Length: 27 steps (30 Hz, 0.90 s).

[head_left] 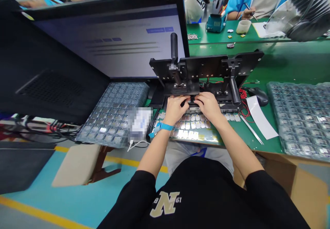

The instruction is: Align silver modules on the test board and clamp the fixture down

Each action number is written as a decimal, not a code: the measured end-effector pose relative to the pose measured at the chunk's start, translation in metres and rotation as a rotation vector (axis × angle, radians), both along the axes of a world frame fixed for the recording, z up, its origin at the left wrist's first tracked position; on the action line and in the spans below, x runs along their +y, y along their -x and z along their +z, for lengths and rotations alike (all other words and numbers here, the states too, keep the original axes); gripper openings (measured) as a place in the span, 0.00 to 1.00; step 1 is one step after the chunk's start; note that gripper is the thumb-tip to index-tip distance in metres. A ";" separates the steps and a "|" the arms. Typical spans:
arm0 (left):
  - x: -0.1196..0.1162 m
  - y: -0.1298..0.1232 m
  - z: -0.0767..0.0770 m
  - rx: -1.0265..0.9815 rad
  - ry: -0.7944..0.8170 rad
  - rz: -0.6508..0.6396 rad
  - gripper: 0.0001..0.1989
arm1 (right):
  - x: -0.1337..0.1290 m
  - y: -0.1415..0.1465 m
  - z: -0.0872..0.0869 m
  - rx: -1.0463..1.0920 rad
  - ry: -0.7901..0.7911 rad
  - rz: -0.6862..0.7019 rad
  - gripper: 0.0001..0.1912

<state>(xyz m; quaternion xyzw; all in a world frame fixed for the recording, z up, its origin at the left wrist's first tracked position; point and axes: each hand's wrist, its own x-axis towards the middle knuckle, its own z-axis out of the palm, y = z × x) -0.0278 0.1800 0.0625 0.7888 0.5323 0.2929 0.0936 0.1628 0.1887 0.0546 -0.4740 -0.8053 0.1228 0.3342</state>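
Both of my hands meet at the front of a black clamp fixture [208, 67] with two upright lever handles. My left hand [176, 109], with a blue strap [165, 126] at its wrist, bends its thumb and fingertips together at the fixture's lower edge. Opposite it, my right hand [207, 106] curls its fingers at the same spot. Whatever lies between the fingertips is too small and too covered to name. Just below the hands, rows of small silvery modules [190, 121] lie on the bench edge.
A monitor [134, 46] stands at the left behind a clear compartment tray [110, 115]. On the right are tweezers [252, 130], a white paper strip [260, 117], a mouse [258, 96] and another compartment tray [304, 119]. Across the bench, a co-worker's hand [249, 13] holds a pen-like tool.
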 end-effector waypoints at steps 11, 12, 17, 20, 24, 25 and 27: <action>-0.005 0.005 -0.015 -0.010 -0.118 0.033 0.12 | 0.001 0.002 0.008 -0.028 0.047 -0.002 0.10; -0.005 0.005 -0.017 -0.007 -0.127 0.034 0.12 | 0.001 0.002 0.008 -0.032 0.050 0.003 0.10; -0.006 0.008 -0.019 -0.064 -0.181 0.032 0.13 | 0.002 -0.001 0.009 -0.047 0.062 0.017 0.10; -0.007 0.008 -0.019 -0.085 -0.180 0.045 0.13 | 0.002 0.000 0.010 -0.056 0.067 0.013 0.10; -0.006 0.008 -0.021 -0.061 -0.185 0.013 0.13 | 0.002 0.001 0.010 -0.074 0.071 0.007 0.10; -0.006 0.008 -0.021 -0.054 -0.193 0.001 0.13 | 0.002 0.002 0.009 -0.081 0.072 0.005 0.10; -0.004 0.008 -0.023 -0.041 -0.205 -0.012 0.12 | 0.004 0.002 0.007 -0.098 0.075 0.001 0.11</action>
